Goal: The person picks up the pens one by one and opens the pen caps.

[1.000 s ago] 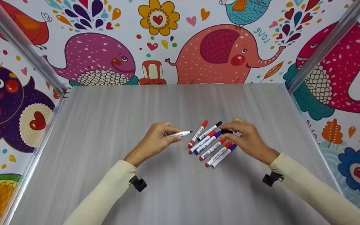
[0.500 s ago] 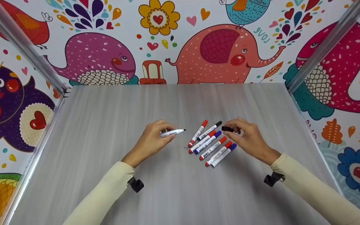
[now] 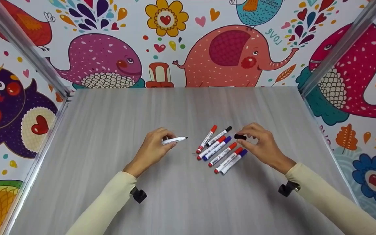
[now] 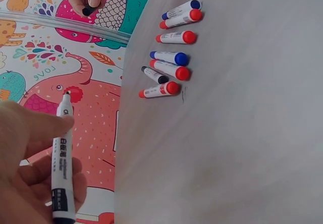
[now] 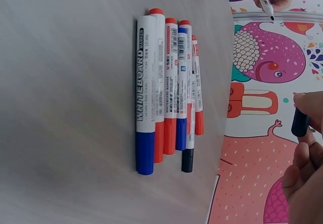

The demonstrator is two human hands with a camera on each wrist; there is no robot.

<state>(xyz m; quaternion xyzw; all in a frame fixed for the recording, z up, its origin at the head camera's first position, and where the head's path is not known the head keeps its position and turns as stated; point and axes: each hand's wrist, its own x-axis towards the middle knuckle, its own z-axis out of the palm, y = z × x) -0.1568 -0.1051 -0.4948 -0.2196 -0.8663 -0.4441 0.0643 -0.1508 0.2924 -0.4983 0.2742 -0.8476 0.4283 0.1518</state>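
My left hand [image 3: 155, 145] pinches an uncapped whiteboard marker [image 4: 62, 158], white with a black tip that points right in the head view. Its black end shows below my fingers in the left wrist view. My right hand [image 3: 259, 142] pinches a black marker cap [image 5: 301, 121] between thumb and fingers. Both hands are raised over the table, apart from each other. Between them several capped markers lie slanted in a loose row: blue-capped ones [image 5: 145, 98], red-capped ones [image 3: 207, 139] and a black-capped one [image 3: 219, 136].
The markers lie on a grey wood-grain table [image 3: 181, 202]. A small dark pen scribble [image 4: 183, 95] marks the surface beside them. Printed cartoon walls close off the back and sides, with metal rails [image 3: 335, 45] at the corners.
My left hand has drawn back to the left with the uncapped marker. My right hand has shifted slightly right with the black cap. The markers on the table have stayed put.
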